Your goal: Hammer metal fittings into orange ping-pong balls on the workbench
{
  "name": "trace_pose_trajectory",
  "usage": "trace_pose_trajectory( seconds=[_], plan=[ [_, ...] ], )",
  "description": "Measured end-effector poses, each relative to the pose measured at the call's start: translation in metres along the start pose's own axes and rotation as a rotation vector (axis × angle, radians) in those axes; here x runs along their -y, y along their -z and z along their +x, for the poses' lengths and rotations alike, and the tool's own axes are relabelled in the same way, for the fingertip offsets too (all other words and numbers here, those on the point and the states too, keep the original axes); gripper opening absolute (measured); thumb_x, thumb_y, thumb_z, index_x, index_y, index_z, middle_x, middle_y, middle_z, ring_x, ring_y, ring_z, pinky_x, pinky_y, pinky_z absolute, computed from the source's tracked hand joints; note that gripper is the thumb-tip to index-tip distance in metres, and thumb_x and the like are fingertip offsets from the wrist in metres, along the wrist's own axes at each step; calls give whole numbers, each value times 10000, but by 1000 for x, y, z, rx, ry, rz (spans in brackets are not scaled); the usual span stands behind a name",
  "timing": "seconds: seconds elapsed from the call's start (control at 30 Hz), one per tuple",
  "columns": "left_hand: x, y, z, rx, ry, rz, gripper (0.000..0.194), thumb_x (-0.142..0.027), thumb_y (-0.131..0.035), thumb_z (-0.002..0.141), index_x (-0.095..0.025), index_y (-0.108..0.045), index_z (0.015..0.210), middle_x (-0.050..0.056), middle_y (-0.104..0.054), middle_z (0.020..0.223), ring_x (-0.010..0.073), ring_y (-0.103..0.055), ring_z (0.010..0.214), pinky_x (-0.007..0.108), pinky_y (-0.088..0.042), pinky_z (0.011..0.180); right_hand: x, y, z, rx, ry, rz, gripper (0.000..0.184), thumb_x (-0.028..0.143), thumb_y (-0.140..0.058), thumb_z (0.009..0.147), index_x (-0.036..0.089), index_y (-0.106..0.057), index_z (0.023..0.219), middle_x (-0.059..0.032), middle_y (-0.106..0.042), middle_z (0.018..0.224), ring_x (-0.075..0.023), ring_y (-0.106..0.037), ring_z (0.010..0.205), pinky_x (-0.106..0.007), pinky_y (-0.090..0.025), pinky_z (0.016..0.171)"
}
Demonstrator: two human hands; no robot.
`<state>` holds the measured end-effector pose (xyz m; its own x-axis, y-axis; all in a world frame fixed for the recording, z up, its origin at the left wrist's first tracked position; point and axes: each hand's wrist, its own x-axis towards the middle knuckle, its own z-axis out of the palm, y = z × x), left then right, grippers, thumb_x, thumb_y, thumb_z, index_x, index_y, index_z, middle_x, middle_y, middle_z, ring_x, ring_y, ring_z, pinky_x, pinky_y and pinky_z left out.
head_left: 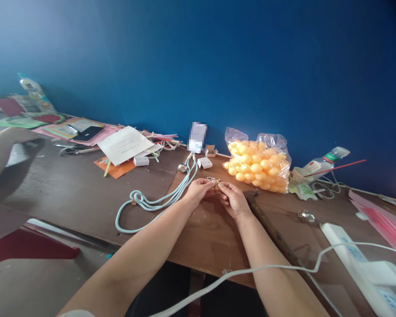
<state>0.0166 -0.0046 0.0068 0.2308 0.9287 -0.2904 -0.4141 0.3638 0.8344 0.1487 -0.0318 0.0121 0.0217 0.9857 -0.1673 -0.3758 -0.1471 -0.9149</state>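
Above the brown table (pixel 214 237), my left hand (pixel 199 190) and my right hand (pixel 233 198) meet, fingertips almost touching. Both are closed in a pinch on a small string of shiny beads (pixel 213 178), with silvery and gold bits. My fingers partly hide it, so its exact kind is unclear. Left of my hands lies a light blue cord (pixel 165 201) in loops, running up to a phone (pixel 197 137) propped against the wall. A silvery ornament (pixel 182 167) sits by the cord, and a small white box (pixel 204 163) is just beyond my hands.
A clear bag of orange balls (pixel 257 165) stands beyond my right hand. Further right are a bottle (pixel 330 160), a paper cup (pixel 298 175) and a power strip (pixel 346 251). A white cable (pixel 264 267) crosses over my right forearm. Papers (pixel 125 144) and another person's arm (pixel 3 147) are at left.
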Motion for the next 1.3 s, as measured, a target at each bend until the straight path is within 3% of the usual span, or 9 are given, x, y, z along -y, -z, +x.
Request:
trace_pose_trajectory(
  seconds=[0.97, 1.3],
  plan=[
    [1, 1, 0, -3, -17, 17, 232, -257, -781, 715, -78, -659, 801, 93, -699, 726, 106, -638, 581, 226, -546, 632, 0, 0, 0, 15, 14, -34, 329, 341, -845, 551, 173, -617, 719, 1, -642, 676, -26, -359, 429, -151, -216, 334],
    [0, -2, -2, -36, -64, 55, 249, -244, -798, 688, -77, -652, 800, 89, -694, 721, 129, -649, 603, 245, -546, 626, -1, -1, -1, 6, 42, -78, 310, 344, -834, 577, 166, -633, 732, -19, -666, 678, -42, -407, 446, -160, -274, 357]
  ],
)
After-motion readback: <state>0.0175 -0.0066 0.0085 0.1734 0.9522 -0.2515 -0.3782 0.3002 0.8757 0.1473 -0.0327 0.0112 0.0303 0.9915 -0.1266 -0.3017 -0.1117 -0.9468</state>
